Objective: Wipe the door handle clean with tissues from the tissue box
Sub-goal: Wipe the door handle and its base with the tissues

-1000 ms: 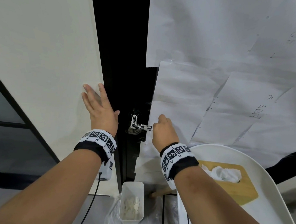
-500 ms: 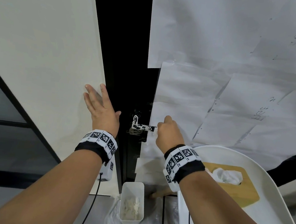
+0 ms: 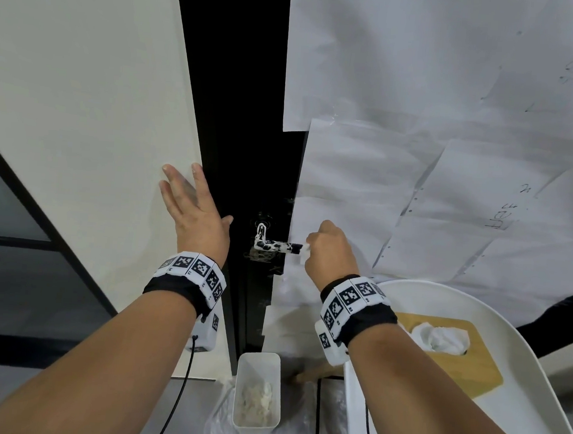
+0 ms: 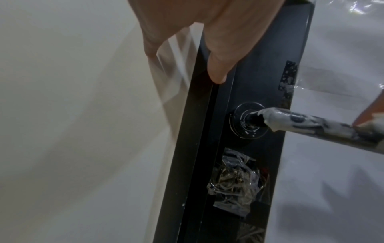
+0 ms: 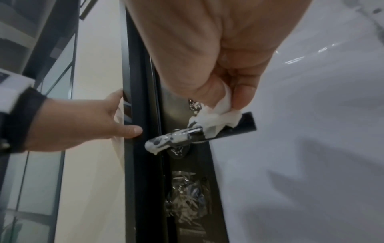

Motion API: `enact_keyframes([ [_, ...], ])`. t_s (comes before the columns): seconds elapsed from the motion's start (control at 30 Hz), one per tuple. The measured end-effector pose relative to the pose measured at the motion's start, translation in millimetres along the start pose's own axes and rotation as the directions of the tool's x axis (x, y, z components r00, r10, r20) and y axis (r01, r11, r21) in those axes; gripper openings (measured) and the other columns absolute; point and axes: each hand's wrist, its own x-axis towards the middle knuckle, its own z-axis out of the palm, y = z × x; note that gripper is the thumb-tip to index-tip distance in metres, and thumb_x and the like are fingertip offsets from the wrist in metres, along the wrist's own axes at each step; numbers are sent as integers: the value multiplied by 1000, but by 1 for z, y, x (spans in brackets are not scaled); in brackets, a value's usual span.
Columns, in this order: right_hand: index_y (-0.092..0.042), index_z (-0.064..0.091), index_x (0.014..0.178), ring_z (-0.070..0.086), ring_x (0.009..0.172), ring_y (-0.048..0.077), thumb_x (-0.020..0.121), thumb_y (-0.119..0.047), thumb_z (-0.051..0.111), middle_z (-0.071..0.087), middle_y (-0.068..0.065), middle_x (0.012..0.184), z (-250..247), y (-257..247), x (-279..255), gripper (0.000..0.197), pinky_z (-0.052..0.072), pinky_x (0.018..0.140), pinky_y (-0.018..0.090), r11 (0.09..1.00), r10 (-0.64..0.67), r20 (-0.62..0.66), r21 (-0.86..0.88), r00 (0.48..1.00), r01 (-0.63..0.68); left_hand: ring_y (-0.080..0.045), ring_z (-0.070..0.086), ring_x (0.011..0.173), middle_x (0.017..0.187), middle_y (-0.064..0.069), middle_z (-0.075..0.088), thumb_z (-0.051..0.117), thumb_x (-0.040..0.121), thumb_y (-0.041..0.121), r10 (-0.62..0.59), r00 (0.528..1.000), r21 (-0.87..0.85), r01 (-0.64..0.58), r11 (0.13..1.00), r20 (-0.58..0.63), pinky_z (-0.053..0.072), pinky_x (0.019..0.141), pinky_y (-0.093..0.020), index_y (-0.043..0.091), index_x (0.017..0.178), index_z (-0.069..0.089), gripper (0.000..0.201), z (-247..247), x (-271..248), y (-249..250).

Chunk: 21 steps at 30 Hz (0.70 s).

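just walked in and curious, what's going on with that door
A person is wiping a door handle smeared with white gunk. Their right hand pinches a wadded tissue against the handle partway along: the outer end looks dark and clean, while the part toward the door is coated. Their left hand lies flat on the wall beside the dark frame. A tissue box sits on a white tray at right, and a small bin of used tissues stands below.

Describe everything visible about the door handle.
The door handle is a dark lever on a round metal rose, sticking out level from the black door edge. White paste smears most of its length near the pivot; the outer end looks dark and clean. The right hand pinches a crumpled white tissue around it.
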Motion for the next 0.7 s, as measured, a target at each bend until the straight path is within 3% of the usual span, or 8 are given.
enact_keyframes([
  [0.1,2,63,82,49,89,30,77,12,45,49,13,101,4,-3,0,21,37,62,31,999,-5,19,-41,1000,6,-50,-5,141,153,-33,-10,74,80,25,-7,1000,4,7,1000,4,7,113,-39,9,151,-5,107,0,0,1],
  [0.2,2,62,80,48,89,30,74,14,44,49,14,100,7,-12,2,22,39,62,34,999,-42,47,-23,998,43,-50,-4,142,153,-33,-10,74,80,26,-11,1000,13,11,1000,5,4,111,-37,9,151,-5,107,0,0,1],
  [0.3,4,65,95,48,95,31,75,14,44,49,15,105,8,-17,2,31,47,70,38,994,-111,81,28,991,109,-50,-4,142,153,-32,-10,74,80,25,-5,1000,11,5,1000,2,15,113,-41,10,151,-5,107,0,-1,0],
  [0.37,1,66,106,51,96,32,79,12,46,49,15,107,7,-15,3,36,47,72,35,990,-133,101,69,986,126,-50,-5,142,153,-32,-10,74,80,23,5,1000,1,-5,1000,1,25,111,-46,10,151,-4,107,0,-1,-1],
  [0.43,-2,66,111,54,94,31,81,10,48,49,14,107,4,-10,4,37,45,72,32,991,-93,79,104,993,85,-50,-5,141,153,-32,-11,74,80,23,14,1000,-9,-14,1000,0,27,111,-49,10,151,-3,106,0,-1,-1],
  [0.57,3,65,98,50,97,31,79,11,45,48,15,108,2,-5,2,28,46,73,33,1000,-5,34,18,999,5,-51,-4,141,153,-33,-10,74,80,24,13,1000,-4,-13,1000,0,19,113,-45,8,151,-3,106,0,-1,-1],
  [0.63,2,63,86,47,96,29,78,11,44,47,15,107,3,-11,0,22,39,68,31,1000,-9,59,-11,998,9,-51,-4,141,152,-34,-10,73,81,24,15,1000,-5,-15,1000,4,14,113,-43,8,151,-4,106,1,-1,-1],
  [0.7,2,63,88,46,96,29,76,13,43,47,15,106,6,-17,2,25,41,68,33,999,-39,69,8,997,38,-50,-5,141,152,-34,-10,73,81,26,13,1000,-1,-13,1000,7,4,111,-38,8,151,-4,105,1,-1,-1],
])
